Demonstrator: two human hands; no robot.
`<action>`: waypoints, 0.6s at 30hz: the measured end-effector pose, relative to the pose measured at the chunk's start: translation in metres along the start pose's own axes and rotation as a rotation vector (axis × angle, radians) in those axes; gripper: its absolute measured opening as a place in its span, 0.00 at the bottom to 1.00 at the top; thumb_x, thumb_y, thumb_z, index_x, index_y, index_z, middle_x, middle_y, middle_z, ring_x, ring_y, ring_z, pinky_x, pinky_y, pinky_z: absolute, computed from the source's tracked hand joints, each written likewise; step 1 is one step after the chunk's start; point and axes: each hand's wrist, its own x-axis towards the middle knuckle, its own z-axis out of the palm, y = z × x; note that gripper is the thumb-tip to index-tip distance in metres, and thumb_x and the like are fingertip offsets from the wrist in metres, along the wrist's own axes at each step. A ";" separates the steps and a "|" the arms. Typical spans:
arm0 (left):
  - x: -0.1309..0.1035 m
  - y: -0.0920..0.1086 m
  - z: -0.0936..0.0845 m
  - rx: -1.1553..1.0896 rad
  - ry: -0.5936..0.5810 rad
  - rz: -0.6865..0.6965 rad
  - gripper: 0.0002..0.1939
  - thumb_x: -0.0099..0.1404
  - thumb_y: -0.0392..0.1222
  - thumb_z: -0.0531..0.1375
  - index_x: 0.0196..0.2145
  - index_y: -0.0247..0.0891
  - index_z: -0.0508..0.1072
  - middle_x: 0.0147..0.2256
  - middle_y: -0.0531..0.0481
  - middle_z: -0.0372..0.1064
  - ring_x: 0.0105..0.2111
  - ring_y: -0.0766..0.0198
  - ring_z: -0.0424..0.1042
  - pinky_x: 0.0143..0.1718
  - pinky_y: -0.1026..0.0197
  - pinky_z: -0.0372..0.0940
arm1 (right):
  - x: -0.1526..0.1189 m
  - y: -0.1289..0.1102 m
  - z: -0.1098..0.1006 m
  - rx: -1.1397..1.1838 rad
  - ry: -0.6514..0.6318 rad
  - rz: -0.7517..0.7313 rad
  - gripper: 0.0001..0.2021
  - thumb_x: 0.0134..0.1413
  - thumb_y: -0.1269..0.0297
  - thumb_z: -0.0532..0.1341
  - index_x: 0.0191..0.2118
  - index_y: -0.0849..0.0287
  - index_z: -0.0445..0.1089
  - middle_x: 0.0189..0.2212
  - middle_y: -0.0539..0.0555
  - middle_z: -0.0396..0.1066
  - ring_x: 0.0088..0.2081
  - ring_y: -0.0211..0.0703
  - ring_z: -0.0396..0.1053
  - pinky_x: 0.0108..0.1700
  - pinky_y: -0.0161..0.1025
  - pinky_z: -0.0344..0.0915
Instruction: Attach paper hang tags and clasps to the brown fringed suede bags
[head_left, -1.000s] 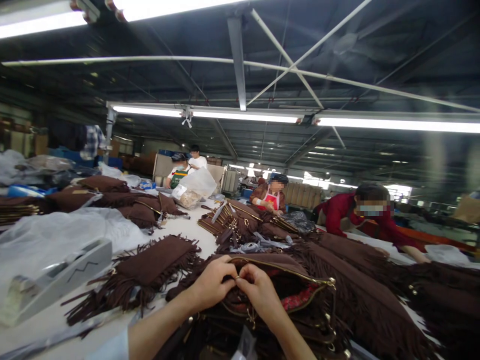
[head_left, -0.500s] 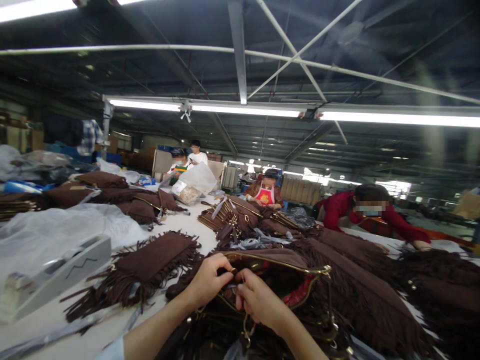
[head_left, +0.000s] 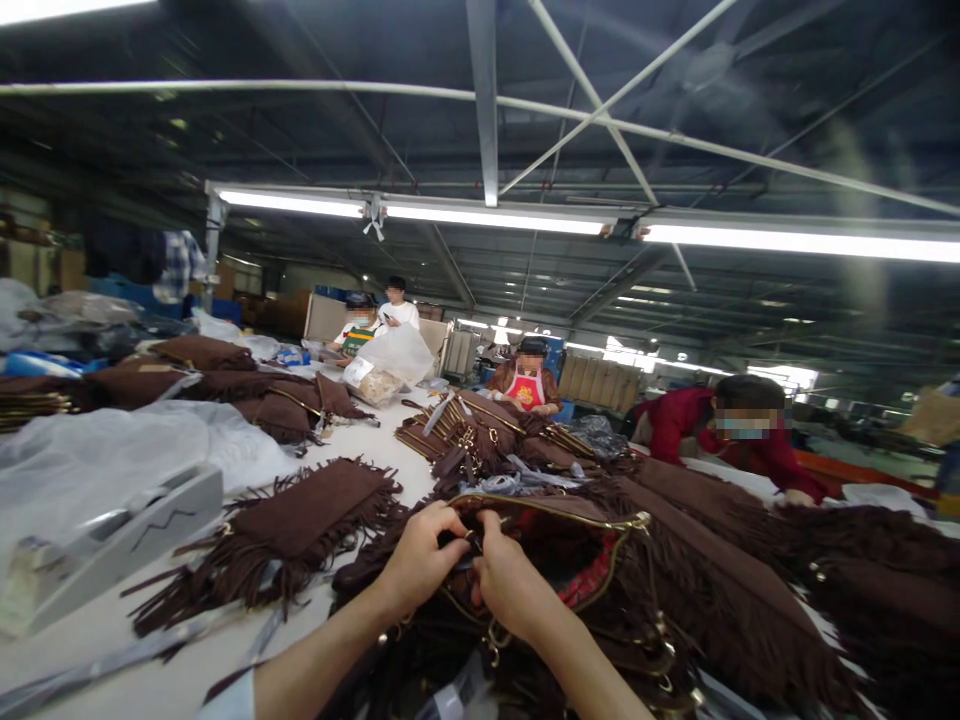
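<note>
A dark brown fringed handbag (head_left: 592, 512) is in front of me, its gold zip mouth gaping and red patterned lining showing. My left hand (head_left: 424, 555) reaches into the left end of the mouth, thumb and forefinger pinching a small piece with a gold glint that I cannot make out. Close beside it, my right hand (head_left: 510, 580) is closed on the bag's near edge, thumb raised and fingers curled under. Gold clasps (head_left: 495, 640) hang below the right hand. The right fingertips are partly hidden inside the bag.
A grey tape dispenser (head_left: 142, 540) and a fringed brown bag (head_left: 315, 510) lie to the left, with plastic sheeting (head_left: 150, 440) behind. More bags with gold zips (head_left: 480, 425) are piled ahead. On the right, a person in red (head_left: 697, 420) leans over fringed bags (head_left: 735, 560). Others sit farther back.
My right thumb has risen, and the right hand has shifted slightly upright beside the left. My left hand stays pinched. The person in red has drawn an arm inward.
</note>
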 end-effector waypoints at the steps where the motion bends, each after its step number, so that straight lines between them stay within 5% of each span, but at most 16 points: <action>1: -0.001 0.001 0.000 -0.007 -0.002 0.006 0.04 0.52 0.32 0.58 0.24 0.39 0.71 0.33 0.49 0.71 0.37 0.59 0.69 0.42 0.59 0.61 | 0.001 -0.003 0.001 -0.026 0.014 0.021 0.27 0.50 0.84 0.50 0.58 0.71 0.52 0.27 0.56 0.72 0.29 0.43 0.72 0.33 0.36 0.63; 5: -0.006 0.005 0.001 -0.014 -0.005 0.045 0.06 0.52 0.30 0.57 0.24 0.38 0.72 0.32 0.49 0.70 0.37 0.60 0.69 0.41 0.61 0.61 | 0.000 -0.010 0.001 -0.104 0.034 0.048 0.19 0.53 0.84 0.50 0.52 0.73 0.58 0.36 0.67 0.72 0.38 0.48 0.72 0.37 0.38 0.62; 12: -0.007 0.002 0.005 -0.011 0.059 0.022 0.06 0.53 0.30 0.57 0.24 0.38 0.70 0.32 0.49 0.69 0.37 0.60 0.69 0.41 0.60 0.61 | -0.001 -0.003 -0.002 -0.087 -0.025 0.010 0.18 0.52 0.85 0.50 0.48 0.67 0.58 0.28 0.57 0.73 0.32 0.42 0.72 0.34 0.33 0.63; 18: -0.009 0.000 0.007 -0.010 0.035 0.060 0.07 0.53 0.29 0.56 0.24 0.37 0.71 0.33 0.47 0.70 0.38 0.60 0.69 0.42 0.60 0.62 | 0.007 -0.002 0.001 -0.089 -0.011 -0.003 0.20 0.48 0.85 0.52 0.49 0.70 0.58 0.33 0.64 0.73 0.34 0.46 0.72 0.35 0.37 0.63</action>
